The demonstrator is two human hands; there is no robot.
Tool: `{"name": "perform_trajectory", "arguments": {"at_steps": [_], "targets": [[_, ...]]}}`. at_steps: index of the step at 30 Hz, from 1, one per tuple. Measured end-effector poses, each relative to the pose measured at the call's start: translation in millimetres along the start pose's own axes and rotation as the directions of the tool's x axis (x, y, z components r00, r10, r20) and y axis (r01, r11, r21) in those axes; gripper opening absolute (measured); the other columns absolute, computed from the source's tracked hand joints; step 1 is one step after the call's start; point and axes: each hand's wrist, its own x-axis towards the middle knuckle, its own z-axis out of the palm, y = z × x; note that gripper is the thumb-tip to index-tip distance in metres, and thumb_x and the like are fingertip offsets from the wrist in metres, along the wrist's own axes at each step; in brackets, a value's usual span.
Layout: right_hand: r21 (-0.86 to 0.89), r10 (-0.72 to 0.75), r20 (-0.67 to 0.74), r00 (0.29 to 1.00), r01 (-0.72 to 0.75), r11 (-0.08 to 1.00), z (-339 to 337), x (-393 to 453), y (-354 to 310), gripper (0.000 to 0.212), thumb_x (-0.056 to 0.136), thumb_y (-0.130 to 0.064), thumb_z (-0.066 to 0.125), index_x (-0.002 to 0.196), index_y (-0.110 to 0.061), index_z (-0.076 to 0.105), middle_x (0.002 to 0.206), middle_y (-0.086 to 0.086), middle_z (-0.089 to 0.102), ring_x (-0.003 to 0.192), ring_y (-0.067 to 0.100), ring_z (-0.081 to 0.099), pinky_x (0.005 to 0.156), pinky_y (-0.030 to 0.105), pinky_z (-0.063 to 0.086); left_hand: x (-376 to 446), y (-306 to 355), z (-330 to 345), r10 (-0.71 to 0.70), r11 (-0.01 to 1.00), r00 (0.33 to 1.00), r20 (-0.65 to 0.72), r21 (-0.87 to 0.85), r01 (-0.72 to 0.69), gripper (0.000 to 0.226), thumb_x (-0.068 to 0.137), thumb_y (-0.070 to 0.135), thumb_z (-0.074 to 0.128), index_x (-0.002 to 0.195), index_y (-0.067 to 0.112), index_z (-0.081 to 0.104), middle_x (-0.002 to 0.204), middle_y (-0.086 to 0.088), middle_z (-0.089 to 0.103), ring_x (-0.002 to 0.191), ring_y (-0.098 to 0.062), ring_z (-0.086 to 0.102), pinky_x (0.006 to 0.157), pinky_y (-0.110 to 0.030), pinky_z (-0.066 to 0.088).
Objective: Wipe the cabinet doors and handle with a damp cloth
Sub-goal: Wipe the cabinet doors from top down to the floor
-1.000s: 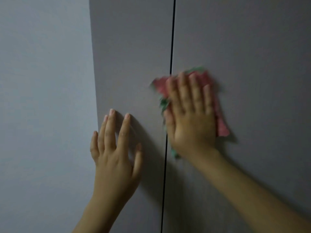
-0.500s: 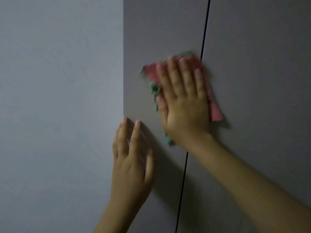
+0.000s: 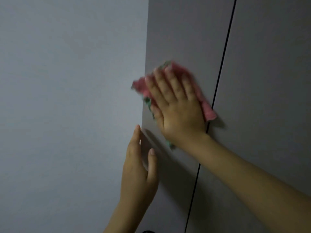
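Note:
Two flat grey cabinet doors fill the right side: the left door point(image 3: 185, 39) and the right door point(image 3: 272, 64), split by a thin dark gap point(image 3: 225, 52). My right hand point(image 3: 178, 108) lies flat with straight fingers on a pink and green cloth point(image 3: 207, 111), pressing it against the left door near its left edge. The cloth's far corner sticks out past that edge. Below it, my left hand point(image 3: 139, 174) rests with straight fingers along the door's left edge. No handle is in view.
A plain pale grey wall point(image 3: 67, 98) takes up the left half, meeting the cabinet at the door's left edge. A small dark shape point(image 3: 148, 231) shows at the bottom edge.
My right hand has slid the cloth leftward from over the gap between the doors to the left door's outer edge. My left hand has shifted left onto that edge.

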Motion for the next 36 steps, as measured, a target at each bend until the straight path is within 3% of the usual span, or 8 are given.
{"name": "perform_trajectory", "arguments": {"at_steps": [4, 8, 14, 18, 22, 28, 32, 36], "targets": [[0.08, -0.18, 0.169, 0.969, 0.168, 0.982, -2, -54, -10, 0.055, 0.101, -0.036, 0.026, 0.151, -0.015, 0.021, 0.158, 0.005, 0.016, 0.146, 0.022, 0.009, 0.119, 0.04, 0.005, -2, 8, -2, 0.12, 0.979, 0.986, -0.118, 0.18, -0.098, 0.055, 0.088, 0.029, 0.038, 0.143, 0.019, 0.035, 0.146, 0.0, 0.036, 0.136, -0.008, 0.028, 0.114, -0.026, 0.023], [0.327, -0.194, 0.13, 0.972, 0.143, 0.934, -28, -47, 10, 0.051, 0.095, -0.024, 0.032, 0.145, -0.013, 0.036, 0.149, 0.004, 0.037, 0.14, 0.017, 0.029, 0.115, 0.035, 0.018, -1, 17, 5, 0.215, 0.953, 0.969, -0.121, 0.243, -0.181, 0.049, 0.087, 0.019, 0.04, 0.135, 0.01, 0.048, 0.138, -0.005, 0.044, 0.129, -0.016, 0.036, 0.11, -0.033, 0.028], [0.408, -0.322, 0.097, 0.942, 0.258, 0.876, -36, -22, 56, 0.058, 0.081, -0.001, 0.051, 0.138, -0.014, 0.047, 0.14, 0.002, 0.05, 0.134, 0.015, 0.04, 0.112, 0.033, 0.026, 19, 36, 48, 0.171, 0.959, 0.98, -0.103, 0.247, -0.141, 0.061, 0.092, 0.027, 0.032, 0.147, 0.001, 0.028, 0.155, -0.015, 0.024, 0.143, -0.024, 0.018, 0.119, -0.038, 0.013], [0.434, -0.223, 0.02, 0.975, 0.193, 0.88, -47, -17, 71, 0.053, 0.082, -0.005, 0.046, 0.134, -0.012, 0.052, 0.134, 0.008, 0.056, 0.127, 0.019, 0.046, 0.107, 0.033, 0.031, 43, 49, 77, 0.101, 0.959, 0.975, -0.199, 0.28, -0.042, 0.065, 0.096, 0.033, 0.026, 0.151, 0.004, 0.007, 0.159, -0.015, 0.0, 0.147, -0.024, -0.007, 0.119, -0.034, -0.005], [0.316, -0.134, -0.091, 0.987, 0.156, 0.936, -57, -36, 100, 0.052, 0.077, 0.0, 0.05, 0.127, -0.009, 0.059, 0.124, 0.007, 0.063, 0.12, 0.02, 0.048, 0.099, 0.034, 0.033, 61, 51, 92, 0.081, 0.926, 0.955, -0.286, 0.377, 0.034, 0.066, 0.097, 0.036, 0.024, 0.149, 0.002, 0.003, 0.158, -0.017, -0.001, 0.146, -0.027, -0.008, 0.118, -0.039, -0.009], [0.125, 0.075, -0.178, 0.981, -0.053, 0.991, -69, -85, 142, 0.038, 0.081, -0.01, 0.055, 0.117, -0.013, 0.067, 0.119, 0.007, 0.065, 0.11, 0.025, 0.051, 0.087, 0.037, 0.035, 54, 31, 90, 0.297, 0.819, 0.942, -0.159, 0.55, -0.165, 0.06, 0.099, 0.04, 0.018, 0.151, 0.013, 0.009, 0.158, -0.01, 0.006, 0.146, -0.032, 0.002, 0.118, -0.048, -0.004], [0.029, 0.182, -0.149, 0.972, -0.18, 0.983, -72, -120, 154, 0.04, 0.08, -0.016, 0.055, 0.119, -0.014, 0.066, 0.12, 0.011, 0.063, 0.112, 0.03, 0.049, 0.092, 0.04, 0.032, 3, 1, 103, 0.482, 0.675, 0.875, 0.05, 0.615, -0.407, 0.06, 0.099, 0.044, 0.018, 0.153, 0.022, 0.004, 0.16, -0.001, -0.005, 0.147, -0.032, 0.0, 0.118, -0.051, -0.001], [0.001, 0.229, -0.102, 0.968, -0.23, 0.973, -75, -145, 164, 0.044, 0.083, -0.018, 0.053, 0.127, -0.013, 0.06, 0.128, 0.01, 0.059, 0.117, 0.03, 0.046, 0.103, 0.042, 0.027, 10, 1, 98, 0.531, 0.638, 0.845, 0.062, 0.627, -0.447, 0.062, 0.097, 0.046, 0.023, 0.153, 0.021, 0.008, 0.161, -0.003, -0.001, 0.146, -0.034, 0.002, 0.117, -0.054, 0.003]]}}
